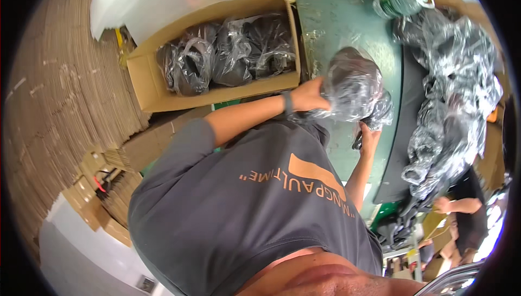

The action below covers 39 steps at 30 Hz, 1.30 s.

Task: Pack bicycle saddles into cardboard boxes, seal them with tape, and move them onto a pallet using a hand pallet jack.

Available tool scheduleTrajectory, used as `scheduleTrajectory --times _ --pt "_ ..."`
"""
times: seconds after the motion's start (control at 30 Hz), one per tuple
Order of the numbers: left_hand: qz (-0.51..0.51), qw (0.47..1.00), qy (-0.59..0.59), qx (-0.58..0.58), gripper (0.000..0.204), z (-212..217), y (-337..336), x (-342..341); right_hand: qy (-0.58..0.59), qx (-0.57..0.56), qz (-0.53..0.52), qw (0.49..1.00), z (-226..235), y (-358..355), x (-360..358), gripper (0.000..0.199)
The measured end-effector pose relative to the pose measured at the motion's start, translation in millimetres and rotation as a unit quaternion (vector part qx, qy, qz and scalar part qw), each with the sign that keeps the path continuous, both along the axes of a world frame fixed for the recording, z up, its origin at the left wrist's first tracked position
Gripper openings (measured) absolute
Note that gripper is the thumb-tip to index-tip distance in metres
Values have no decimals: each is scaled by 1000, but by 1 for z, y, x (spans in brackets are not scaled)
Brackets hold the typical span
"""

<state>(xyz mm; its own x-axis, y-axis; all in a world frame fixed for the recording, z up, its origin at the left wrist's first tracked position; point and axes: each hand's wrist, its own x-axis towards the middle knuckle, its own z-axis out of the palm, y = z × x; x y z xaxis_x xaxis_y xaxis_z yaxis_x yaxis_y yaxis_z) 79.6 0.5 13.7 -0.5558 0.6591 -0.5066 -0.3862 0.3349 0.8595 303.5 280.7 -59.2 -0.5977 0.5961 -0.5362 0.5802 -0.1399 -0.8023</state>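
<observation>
A dark, rounded item in a clear plastic bag [354,81] is between my two hands above the green tabletop; its exact kind is hard to tell through the film. My left hand [310,97], with a dark band at the wrist, grips the bag's left side. At the item's lower right end, my right hand [370,137] has its fingers closed round a smaller wrapped part. To the left stands an open cardboard box [217,98] holding several similar dark bagged items [233,52] packed in a row.
A large heap of dark bagged items [450,95] lies on the right, beside a black strip [404,155] along the table [320,30]. At the far right of the table is a clear plastic bottle [399,3]. Flattened cardboard [65,79] is stacked left. Another person's arm [461,205] shows lower right.
</observation>
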Motion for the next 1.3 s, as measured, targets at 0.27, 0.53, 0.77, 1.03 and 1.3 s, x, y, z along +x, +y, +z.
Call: scheduleTrajectory --times 0.27,0.53,0.77,1.03,1.3 --pt "232 965 81 -95 91 -36 -196 -76 -75 80 467 877 199 -117 -240 65" --pt "352 881 28 -316 91 -209 -235 -100 162 421 845 287 125 -287 -436 35" --pt "397 913 21 -95 84 -133 -286 -102 191 321 896 242 102 -311 -465 38" --pt "282 920 -5 -271 83 -115 -266 -115 67 353 810 463 239 -271 -428 75" --pt "178 981 72 -39 82 -173 -186 -102 42 343 772 534 268 -263 -400 72"
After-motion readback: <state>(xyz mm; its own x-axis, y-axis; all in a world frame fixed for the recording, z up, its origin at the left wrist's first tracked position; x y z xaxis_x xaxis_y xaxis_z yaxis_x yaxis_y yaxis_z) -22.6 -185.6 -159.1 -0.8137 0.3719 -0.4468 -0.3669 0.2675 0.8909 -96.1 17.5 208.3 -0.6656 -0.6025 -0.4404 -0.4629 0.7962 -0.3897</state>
